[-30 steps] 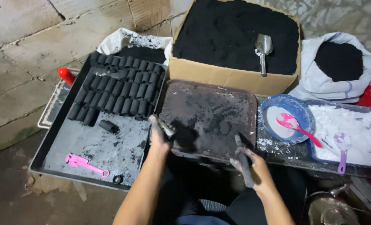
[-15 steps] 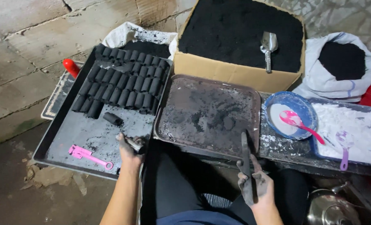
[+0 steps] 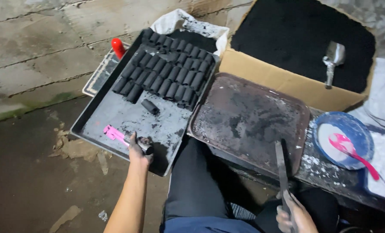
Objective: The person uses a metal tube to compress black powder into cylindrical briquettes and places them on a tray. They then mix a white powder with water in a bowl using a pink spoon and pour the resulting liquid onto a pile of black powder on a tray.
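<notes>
Black tray [image 3: 114, 116]: matt metal, dusty. Brown tray [image 3: 261, 108]: rough, rust-stained metal. Cylinders [image 3: 166, 73]: matt black, powdery. Box [image 3: 278, 82]: plain cardboard.

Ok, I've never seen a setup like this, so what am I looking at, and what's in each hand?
One view only, from a camera worn on the person's head, looking down at bare hands; there is no machine. The left hand grips a small dark cylinder over a black tray, which holds rows of black cylinders and a pink tool. The right hand holds a long flat metal tool near a rusty tray. Behind sits a cardboard box of black powder with a metal scoop; at the right, a blue bowl with a pink spoon.
</notes>
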